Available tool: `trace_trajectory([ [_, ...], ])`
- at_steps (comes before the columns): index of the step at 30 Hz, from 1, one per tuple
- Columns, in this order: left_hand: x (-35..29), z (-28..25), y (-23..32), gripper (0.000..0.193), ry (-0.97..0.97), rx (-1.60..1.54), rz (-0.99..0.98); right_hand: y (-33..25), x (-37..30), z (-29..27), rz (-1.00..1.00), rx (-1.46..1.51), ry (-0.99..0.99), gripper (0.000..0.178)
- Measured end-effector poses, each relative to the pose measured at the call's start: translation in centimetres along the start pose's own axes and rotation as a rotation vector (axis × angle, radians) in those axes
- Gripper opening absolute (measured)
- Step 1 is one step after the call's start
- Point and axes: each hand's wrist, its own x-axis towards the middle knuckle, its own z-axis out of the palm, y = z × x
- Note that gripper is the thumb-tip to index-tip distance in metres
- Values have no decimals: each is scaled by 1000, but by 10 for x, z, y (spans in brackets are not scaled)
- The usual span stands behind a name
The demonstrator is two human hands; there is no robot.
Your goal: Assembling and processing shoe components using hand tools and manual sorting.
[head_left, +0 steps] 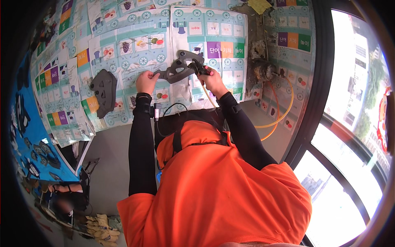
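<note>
My left hand (147, 81) pinches the left end of a dark grey, flat part with cut-out holes (177, 73), which lies slantwise over the paper-covered worktop. Closed around a small black air tool with a pink end (199, 67), my right hand (213, 83) is at the part's right side. The tool's front overlaps the part; whether they touch is hard to tell. A pale yellow hose (209, 97) hangs below my right hand. To the left of my left hand lies another dark grey moulded part (104, 93), apart from both hands.
Printed paper sheets (135, 51) cover the worktop. A dirty cylindrical fitting (263, 70) with yellow and orange hoses (288, 108) sits at the right, near a window frame (314, 99). Further dark parts (44, 153) lie on a blue surface (41, 123) at left; another person's arm (68, 188) shows below.
</note>
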Motion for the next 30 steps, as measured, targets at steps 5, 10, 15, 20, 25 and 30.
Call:
trace_trajectory([
  [5, 0, 0, 0, 30, -4, -25, -15, 7, -8, 1, 5, -69, -9, 35],
  [10, 1, 0, 0, 31, -22, -29, -32, 16, -4, 3, 11, -54, -25, 37],
  [15, 0, -1, 1, 31, -3, -21, -8, 12, 0, 12, -7, -27, -36, 44],
  [20, -1, -1, 0, 30, 3, -29, -11, 9, 3, 20, -22, -48, -53, 48],
  [25, -1, -1, 4, 29, -1, -34, 1, 10, 3, 27, -20, -67, -80, 45],
  [30, 0, 0, 0, 30, -4, -12, -2, 2, -4, 29, -37, -163, -113, 41],
])
